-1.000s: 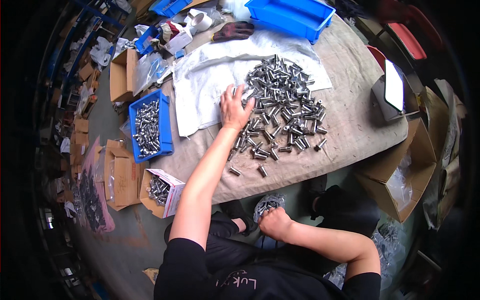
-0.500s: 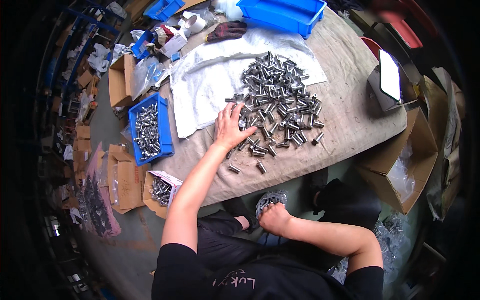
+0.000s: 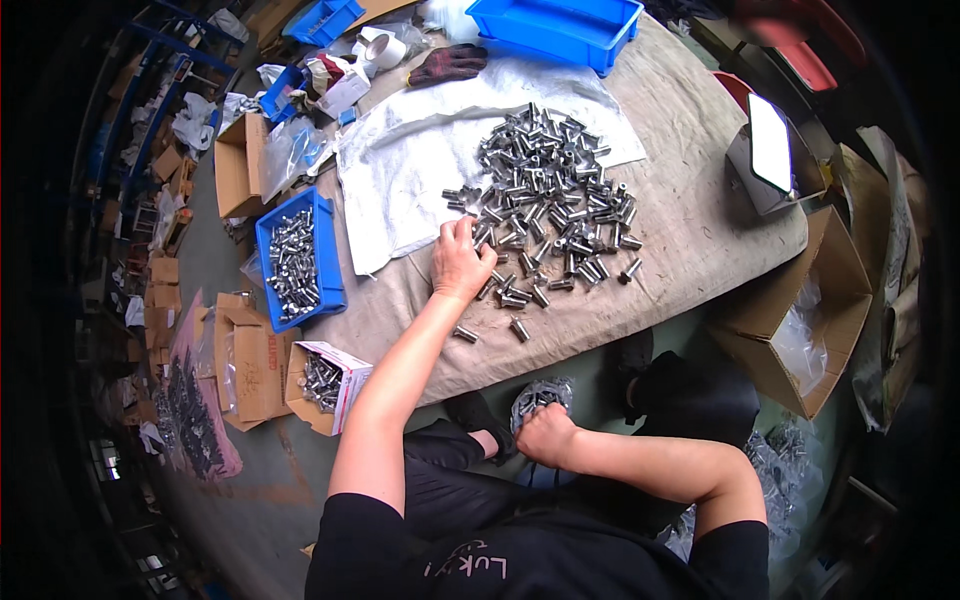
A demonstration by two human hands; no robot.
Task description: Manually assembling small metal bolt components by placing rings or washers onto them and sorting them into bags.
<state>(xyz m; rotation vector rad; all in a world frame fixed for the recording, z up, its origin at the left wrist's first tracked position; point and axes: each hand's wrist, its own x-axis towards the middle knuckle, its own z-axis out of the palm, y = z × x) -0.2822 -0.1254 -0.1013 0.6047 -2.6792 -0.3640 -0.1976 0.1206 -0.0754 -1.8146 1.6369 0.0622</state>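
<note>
A large pile of shiny metal bolts (image 3: 560, 190) is spread over the cloth-covered table. At the pile's left edge my left hand (image 3: 463, 262) is closed, with its fingers curled and thumb drawn in around bolts. Its palm is hidden. Below the table's front edge, above my lap, my right hand (image 3: 547, 435) is a fist gripping a clear plastic bag (image 3: 541, 391), with bolts showing inside. A white woven sheet (image 3: 385, 190) lies under the pile's left and far side.
A blue bin (image 3: 300, 262) and a small carton (image 3: 325, 382), both holding metal parts, stand left. Another blue bin (image 3: 560, 35) and a dark glove (image 3: 448, 65) lie at the far side. An open carton (image 3: 800, 320) with plastic lining stands right.
My left hand's spread fingers have curled in, and the hand has drawn slightly toward me at the pile's edge. My right hand keeps its grip on the bag.
</note>
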